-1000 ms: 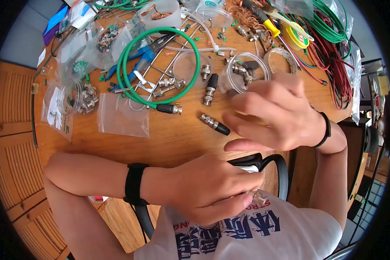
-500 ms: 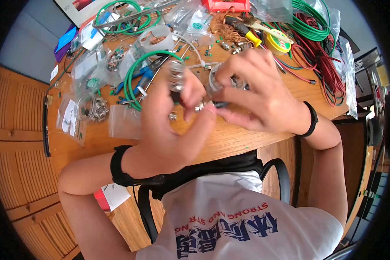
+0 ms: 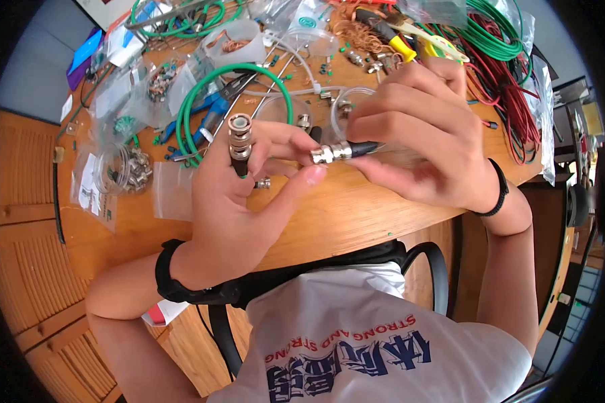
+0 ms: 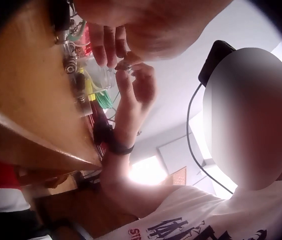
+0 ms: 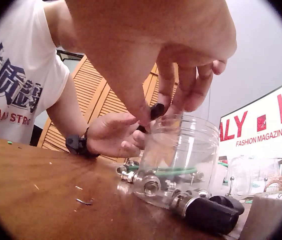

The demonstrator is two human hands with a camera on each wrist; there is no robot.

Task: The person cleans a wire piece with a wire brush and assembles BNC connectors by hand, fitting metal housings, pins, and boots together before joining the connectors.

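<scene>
My right hand (image 3: 430, 138) pinches the black sleeve of a silver BNC connector (image 3: 331, 153) between thumb and fingers, its metal end pointing at my left hand (image 3: 232, 201). The left thumb and forefinger are spread, fingertips right by that metal end. A second BNC connector (image 3: 240, 134), also black-sleeved, stands up out of the left hand, lodged among the fingers; its lower part is hidden. In the right wrist view the black sleeve (image 5: 156, 111) shows in the right fingers above a clear jar (image 5: 181, 145).
A coil of green cable (image 3: 188, 124), blue-handled pliers (image 3: 212, 111) and plastic bags lie on the wooden table (image 3: 356, 215). A booted connector (image 5: 206, 212) rests by the jar. Red wires (image 3: 507, 101) and a yellow-tipped tool (image 3: 402, 48) are at the back right.
The right hand has picked up a black-sleeved connector from the table. My left hand, with its own connector, has come up from near the lap to meet it.
</scene>
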